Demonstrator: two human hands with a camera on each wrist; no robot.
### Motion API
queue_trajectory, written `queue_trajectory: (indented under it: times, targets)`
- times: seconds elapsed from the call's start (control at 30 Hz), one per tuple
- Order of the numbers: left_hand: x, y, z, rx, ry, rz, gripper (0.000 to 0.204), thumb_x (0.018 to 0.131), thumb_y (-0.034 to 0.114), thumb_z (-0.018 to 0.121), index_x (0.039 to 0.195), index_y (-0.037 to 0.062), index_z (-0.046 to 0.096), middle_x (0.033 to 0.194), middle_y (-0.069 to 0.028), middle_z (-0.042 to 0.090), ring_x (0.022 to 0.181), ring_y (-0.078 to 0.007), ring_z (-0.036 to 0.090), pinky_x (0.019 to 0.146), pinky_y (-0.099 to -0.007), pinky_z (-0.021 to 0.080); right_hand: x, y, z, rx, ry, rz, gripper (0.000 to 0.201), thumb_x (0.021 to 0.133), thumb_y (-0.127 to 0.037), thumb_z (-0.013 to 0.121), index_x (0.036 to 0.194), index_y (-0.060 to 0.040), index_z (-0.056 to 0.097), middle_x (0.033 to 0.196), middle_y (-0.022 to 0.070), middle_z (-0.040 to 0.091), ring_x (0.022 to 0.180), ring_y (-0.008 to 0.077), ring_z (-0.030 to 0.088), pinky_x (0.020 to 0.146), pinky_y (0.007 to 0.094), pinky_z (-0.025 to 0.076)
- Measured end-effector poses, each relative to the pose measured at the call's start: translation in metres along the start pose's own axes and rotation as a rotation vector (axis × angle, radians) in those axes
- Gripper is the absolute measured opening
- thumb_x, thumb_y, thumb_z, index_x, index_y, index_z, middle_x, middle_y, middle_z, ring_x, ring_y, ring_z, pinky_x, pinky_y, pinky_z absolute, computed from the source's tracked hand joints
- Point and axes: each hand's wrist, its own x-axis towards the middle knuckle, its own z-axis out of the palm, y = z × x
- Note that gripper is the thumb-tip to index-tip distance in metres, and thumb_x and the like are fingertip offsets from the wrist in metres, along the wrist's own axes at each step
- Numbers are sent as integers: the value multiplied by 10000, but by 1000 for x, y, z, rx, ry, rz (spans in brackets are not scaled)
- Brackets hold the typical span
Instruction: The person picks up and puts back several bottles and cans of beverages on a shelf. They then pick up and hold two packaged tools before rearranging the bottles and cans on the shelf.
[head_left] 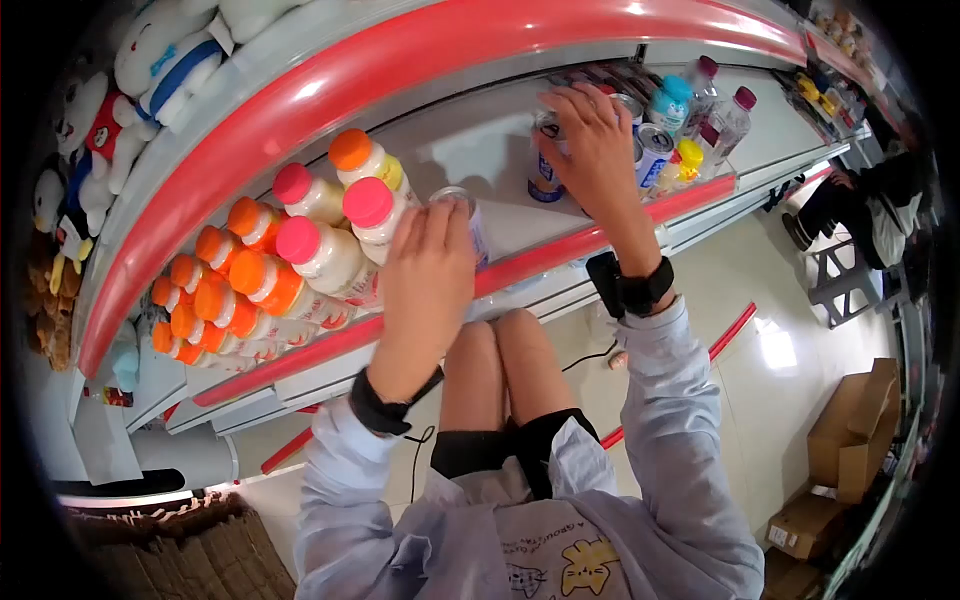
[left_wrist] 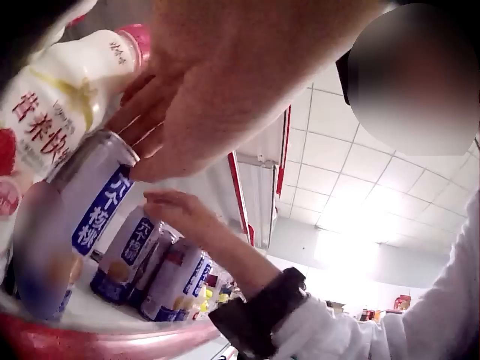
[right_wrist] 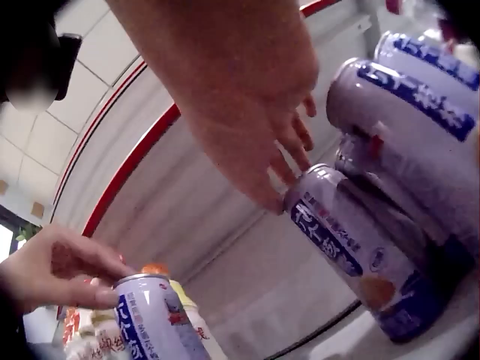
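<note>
My left hand (head_left: 430,285) is at a silver-and-blue can (head_left: 478,235) beside the pink-capped bottles. In the right wrist view, the left thumb and fingers (right_wrist: 71,270) pinch the upper edge of this can (right_wrist: 154,315). My right hand (head_left: 600,165) is over another such can (head_left: 545,175) farther right. Its fingertips touch or nearly touch the rim of that upright can (right_wrist: 360,255), with the fingers loosely spread. The left wrist view has the left hand's can (left_wrist: 90,202) close up, and the right hand (left_wrist: 195,221) above the other can (left_wrist: 124,259).
Orange- and pink-capped bottles (head_left: 325,255) fill the shelf's left part. More cans (head_left: 655,145) and clear bottles (head_left: 728,125) stand right of my right hand. A red strip (head_left: 525,262) edges the shelf. Plush toys (head_left: 165,65) are upper left, cardboard boxes (head_left: 850,430) lower right.
</note>
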Motion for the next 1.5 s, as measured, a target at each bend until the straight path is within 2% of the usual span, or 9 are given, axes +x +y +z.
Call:
queue_trajectory:
  times: [0.13,0.37,0.4,0.5,0.53,0.83,0.93,1.23,1.5]
  targets:
    - [-22,7,18,87,33,-23,483,817,46,586,1285,-25,489,1329,-168,508,1248,-297,479,1039,-422,369,1,9,11,-103,-76,-34,387,786,-329,690,1080,-88,615,958,88,640,1011,253,562,1039,478,295]
    - [-32,13,38,-12,141,-86,499,811,11,554,1300,-31,464,1365,-170,465,1291,-312,428,1066,-429,321,12,-20,44,41,-27,-78,400,779,-388,710,1044,-97,640,867,51,652,952,220,589,1036,504,263]
    - [-32,11,40,-24,151,-82,500,810,10,552,1300,-31,463,1367,-169,464,1292,-313,426,1066,-431,318,16,-29,46,76,-17,-58,384,774,-373,722,1039,-106,642,851,56,647,906,238,603,967,437,371]
    - [-33,8,47,-56,183,-77,502,806,3,548,1300,-30,464,1372,-165,460,1294,-313,423,1066,-435,312,28,-46,53,401,-295,102,488,731,-429,738,1063,-90,627,752,84,631,865,281,611,895,418,441]
    - [-34,9,48,-64,198,-82,504,803,-1,547,1299,-31,464,1373,-163,459,1295,-313,424,1065,-436,312,29,-51,58,522,-316,62,508,761,-441,722,1099,-78,613,856,131,649,894,302,614,807,367,488]
    - [-36,12,48,-81,222,-93,514,792,-29,549,1299,-27,467,1374,-161,460,1293,-317,433,1062,-446,323,-10,-32,55,1272,-598,879,688,913,-603,465,1353,-75,476,1215,145,585,1066,257,578,883,339,465]
    - [-33,9,51,-108,230,-87,514,794,-30,559,1300,-28,466,1374,-164,461,1283,-324,442,1065,-453,325,-18,-26,67,1203,-836,768,754,939,-601,397,1411,-14,387,1331,192,481,1137,255,548,968,342,434]
    - [-30,-10,23,199,-21,38,602,781,134,670,1341,76,460,1405,-53,445,1307,-203,409,897,-383,362,-34,-33,82,1114,-867,504,605,994,-480,380,1302,29,495,1207,164,596,1034,219,586,887,309,456]
    - [-23,-16,14,162,-50,70,631,758,226,712,1326,86,474,1400,-64,430,1301,-223,405,951,-413,320,-53,-39,53,1183,-554,499,402,985,-313,469,1206,-1,594,1092,126,651,989,179,600,856,293,462]
